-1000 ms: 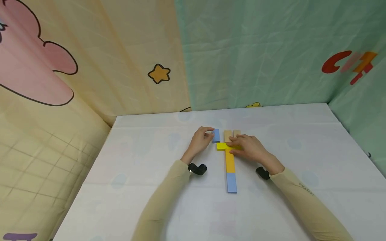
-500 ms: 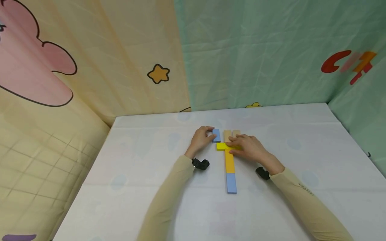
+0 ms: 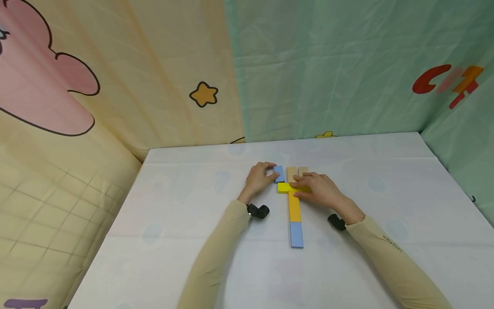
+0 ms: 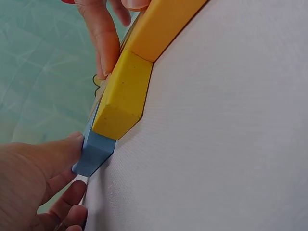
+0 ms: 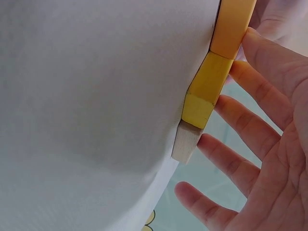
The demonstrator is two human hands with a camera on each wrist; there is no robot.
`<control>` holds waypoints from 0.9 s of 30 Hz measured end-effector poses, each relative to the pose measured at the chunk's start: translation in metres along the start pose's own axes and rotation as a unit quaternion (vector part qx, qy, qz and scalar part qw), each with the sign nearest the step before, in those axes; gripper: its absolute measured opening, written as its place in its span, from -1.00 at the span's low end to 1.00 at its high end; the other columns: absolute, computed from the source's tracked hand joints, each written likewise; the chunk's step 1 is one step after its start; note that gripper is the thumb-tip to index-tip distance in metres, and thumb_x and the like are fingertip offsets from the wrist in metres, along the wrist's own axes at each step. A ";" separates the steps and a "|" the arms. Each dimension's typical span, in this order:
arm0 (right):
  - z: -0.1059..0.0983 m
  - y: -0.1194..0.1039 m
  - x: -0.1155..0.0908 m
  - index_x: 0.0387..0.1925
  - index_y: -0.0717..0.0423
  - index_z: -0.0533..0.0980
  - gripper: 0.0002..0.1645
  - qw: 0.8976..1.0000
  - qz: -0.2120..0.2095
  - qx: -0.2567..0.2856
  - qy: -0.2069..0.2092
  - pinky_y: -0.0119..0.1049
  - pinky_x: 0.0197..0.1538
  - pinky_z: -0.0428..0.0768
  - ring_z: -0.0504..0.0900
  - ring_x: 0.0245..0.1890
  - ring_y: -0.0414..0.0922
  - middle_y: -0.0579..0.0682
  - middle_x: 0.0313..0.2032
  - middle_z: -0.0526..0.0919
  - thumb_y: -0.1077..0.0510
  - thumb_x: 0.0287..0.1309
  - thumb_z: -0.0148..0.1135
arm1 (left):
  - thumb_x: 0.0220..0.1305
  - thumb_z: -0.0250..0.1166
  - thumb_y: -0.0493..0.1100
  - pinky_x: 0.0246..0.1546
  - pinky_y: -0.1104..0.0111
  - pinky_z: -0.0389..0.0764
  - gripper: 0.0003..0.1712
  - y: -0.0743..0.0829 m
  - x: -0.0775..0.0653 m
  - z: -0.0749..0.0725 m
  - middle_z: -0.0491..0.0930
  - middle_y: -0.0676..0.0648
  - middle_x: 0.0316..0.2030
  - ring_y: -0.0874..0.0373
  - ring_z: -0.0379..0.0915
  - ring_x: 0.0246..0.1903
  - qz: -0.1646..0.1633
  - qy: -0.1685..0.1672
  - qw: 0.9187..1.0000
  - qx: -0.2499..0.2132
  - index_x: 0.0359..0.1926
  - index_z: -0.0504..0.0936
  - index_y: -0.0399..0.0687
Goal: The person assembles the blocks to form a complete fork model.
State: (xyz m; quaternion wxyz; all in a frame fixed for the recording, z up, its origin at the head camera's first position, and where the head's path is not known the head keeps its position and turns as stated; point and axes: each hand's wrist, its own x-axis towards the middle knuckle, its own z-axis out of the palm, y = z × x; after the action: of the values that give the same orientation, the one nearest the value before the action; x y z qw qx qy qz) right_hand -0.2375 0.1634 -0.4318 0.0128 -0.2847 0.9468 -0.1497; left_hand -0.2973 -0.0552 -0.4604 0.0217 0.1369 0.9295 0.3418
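Observation:
In the head view my left hand pinches a small blue block between thumb and fingers, at the far left of a flat block figure. The left wrist view shows the thumb on the upper face of that blue block. A yellow block lies crosswise, its right part covered by my right hand. That hand's extended fingers rest on the yellow block, the orange block and the wooden blocks. Two plain wooden blocks stand side by side beyond the yellow one.
A second blue block continues the orange one toward me. All lie on a white cloth-covered table. Printed curtains hang behind the table and at its sides. Black wrist cameras sit on both wrists.
My left hand has shifted slightly to the right, and the far blue block has slid with it toward the wooden blocks. The right hand has stayed in place.

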 end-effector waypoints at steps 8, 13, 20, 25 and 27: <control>0.000 0.000 0.000 0.12 0.05 0.55 -0.50 1.000 0.005 0.005 -0.002 0.24 0.04 0.32 0.33 0.22 0.19 0.06 0.20 0.45 -0.05 0.18 0.28 | 0.28 0.24 0.08 -0.16 0.34 0.37 -0.55 -0.001 0.000 -0.001 0.52 -0.02 -0.02 0.13 0.36 -0.20 0.004 -0.007 1.000 -0.003 0.14 0.56 0.05; 0.000 0.000 0.000 0.12 0.04 0.55 -0.50 1.000 0.003 0.000 -0.001 0.23 0.04 0.33 0.33 0.22 0.18 0.05 0.20 0.45 -0.06 0.18 0.27 | 0.28 0.24 0.08 -0.16 0.33 0.37 -0.56 0.000 0.001 -0.002 0.52 -0.02 -0.02 0.13 0.35 -0.19 0.002 -0.014 1.000 -0.006 0.13 0.58 0.07; 0.000 0.000 0.000 0.12 0.04 0.55 -0.50 1.000 0.001 0.002 0.001 0.22 0.03 0.34 0.34 0.21 0.19 0.05 0.20 0.46 -0.06 0.18 0.27 | 0.26 0.25 0.09 -0.17 0.34 0.36 -0.56 0.002 -0.001 -0.004 0.51 -0.01 -0.02 0.14 0.34 -0.20 0.002 -0.019 1.000 -0.006 0.11 0.59 0.07; 0.001 0.000 0.000 0.12 0.04 0.55 -0.50 1.000 0.000 0.003 0.002 0.22 0.03 0.34 0.34 0.21 0.19 0.05 0.20 0.46 -0.06 0.18 0.27 | 0.26 0.26 0.09 -0.18 0.34 0.36 -0.57 0.002 0.001 -0.003 0.52 0.00 -0.02 0.14 0.35 -0.20 0.004 -0.018 1.000 0.000 0.11 0.59 0.08; 0.001 0.001 0.000 0.12 0.04 0.55 -0.50 1.000 0.002 0.003 0.002 0.22 0.02 0.35 0.34 0.21 0.18 0.05 0.20 0.45 -0.06 0.18 0.27 | 0.26 0.26 0.09 -0.17 0.33 0.35 -0.57 0.002 0.001 -0.003 0.52 0.00 -0.02 0.14 0.34 -0.20 0.004 -0.018 1.000 0.003 0.11 0.59 0.09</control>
State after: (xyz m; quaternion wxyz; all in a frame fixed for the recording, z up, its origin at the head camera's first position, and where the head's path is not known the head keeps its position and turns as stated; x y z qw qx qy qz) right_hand -0.2376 0.1637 -0.4327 0.0126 -0.2828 0.9468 -0.1532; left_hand -0.2982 -0.0553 -0.4571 0.0372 0.1468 0.9293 0.3368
